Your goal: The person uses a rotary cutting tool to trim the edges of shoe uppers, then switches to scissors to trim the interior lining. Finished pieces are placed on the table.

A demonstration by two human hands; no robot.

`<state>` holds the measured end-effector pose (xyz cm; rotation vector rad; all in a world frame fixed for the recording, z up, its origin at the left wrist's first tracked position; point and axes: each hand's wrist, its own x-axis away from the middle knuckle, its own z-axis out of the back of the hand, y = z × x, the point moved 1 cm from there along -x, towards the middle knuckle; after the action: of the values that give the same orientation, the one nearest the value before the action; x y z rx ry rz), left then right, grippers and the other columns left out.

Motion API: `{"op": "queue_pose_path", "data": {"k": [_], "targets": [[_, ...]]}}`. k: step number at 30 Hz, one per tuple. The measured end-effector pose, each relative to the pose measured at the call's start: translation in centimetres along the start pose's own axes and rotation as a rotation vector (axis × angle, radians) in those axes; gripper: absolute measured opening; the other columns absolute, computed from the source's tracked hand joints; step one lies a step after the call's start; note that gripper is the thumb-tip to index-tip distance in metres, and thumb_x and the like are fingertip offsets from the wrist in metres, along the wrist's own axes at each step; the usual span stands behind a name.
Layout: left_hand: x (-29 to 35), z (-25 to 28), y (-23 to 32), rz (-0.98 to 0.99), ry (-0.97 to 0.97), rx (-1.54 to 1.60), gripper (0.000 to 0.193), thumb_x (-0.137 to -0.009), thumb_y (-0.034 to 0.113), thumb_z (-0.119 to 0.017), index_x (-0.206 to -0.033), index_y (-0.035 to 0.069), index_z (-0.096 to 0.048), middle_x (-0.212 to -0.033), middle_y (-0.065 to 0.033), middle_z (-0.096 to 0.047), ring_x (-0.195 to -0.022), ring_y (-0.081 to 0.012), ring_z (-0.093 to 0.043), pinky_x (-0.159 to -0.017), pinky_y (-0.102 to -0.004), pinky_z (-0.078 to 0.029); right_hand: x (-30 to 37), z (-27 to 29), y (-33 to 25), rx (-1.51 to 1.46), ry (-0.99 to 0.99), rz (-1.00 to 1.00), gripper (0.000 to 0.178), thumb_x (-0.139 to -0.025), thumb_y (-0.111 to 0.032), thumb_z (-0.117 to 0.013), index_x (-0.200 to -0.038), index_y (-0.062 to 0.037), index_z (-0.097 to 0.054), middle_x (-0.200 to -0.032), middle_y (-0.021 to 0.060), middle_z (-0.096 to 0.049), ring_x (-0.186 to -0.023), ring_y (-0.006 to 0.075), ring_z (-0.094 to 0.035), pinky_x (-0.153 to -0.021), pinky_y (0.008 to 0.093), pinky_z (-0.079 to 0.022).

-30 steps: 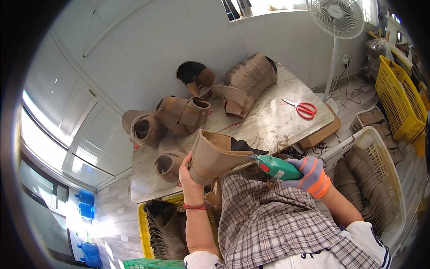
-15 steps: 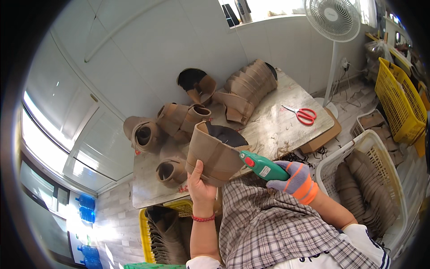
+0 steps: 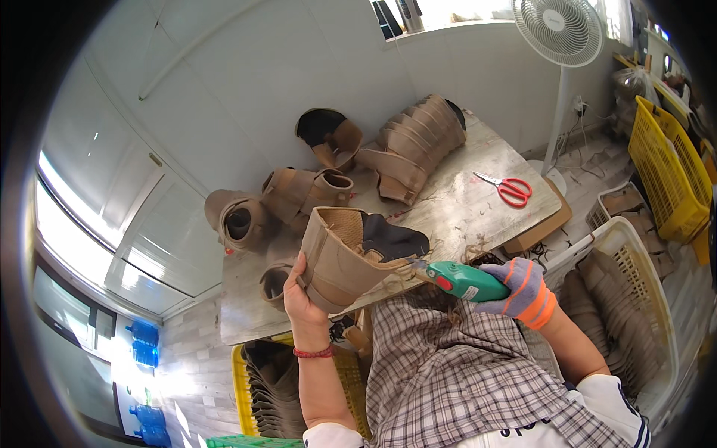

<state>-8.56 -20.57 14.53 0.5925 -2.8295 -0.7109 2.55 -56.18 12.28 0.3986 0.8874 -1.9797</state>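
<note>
My left hand [image 3: 302, 297], bare, grips a brown shoe upper [image 3: 337, 272] by its left side, thumb up along the outside. The upper is tilted, so its tan inside and black lining [image 3: 396, 237] show. In my right hand [image 3: 524, 291], which wears a grey and orange glove, is a green electric hand trimmer [image 3: 474, 282] with a red button. Its tip is at the upper's right edge, among thin brown strips; whether it touches is too small to tell. More uppers stand on the table behind, among them a nested row [image 3: 422, 145] and a single one [image 3: 328, 138].
Red-handled scissors [image 3: 513, 192] lie on the table [image 3: 478, 216] at the right. A white basket [image 3: 672, 351] of uppers stands to my right, a yellow crate [image 3: 243, 396] of them below left. A standing fan [image 3: 559, 30] and a tall yellow basket [image 3: 665, 172] are at the far right.
The upper has turned and tipped, showing more of its inside, and moved slightly left and down. My right hand has shifted right with the trimmer. Loose strips now show near its tip.
</note>
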Motion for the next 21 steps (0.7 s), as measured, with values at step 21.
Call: {"op": "queue_pose_path", "data": {"k": [21], "targets": [[1.8,-2.0,-3.9,-0.419,-0.202,-0.657,0.041,-0.092,0.005,-0.062,-0.131,-0.001,-0.053,-0.126,-0.0104,-0.061,-0.114,-0.0228,-0.059,-0.1,-0.0375,-0.045,-0.9,-3.7,-3.2,-0.81,-0.032,-0.501,0.054,-0.069,-0.019,-0.087,-0.113,0.0028,-0.065,-0.09,0.0076,-0.071,-0.075,0.0091,-0.064,-0.068,0.0247,-0.054]]}}
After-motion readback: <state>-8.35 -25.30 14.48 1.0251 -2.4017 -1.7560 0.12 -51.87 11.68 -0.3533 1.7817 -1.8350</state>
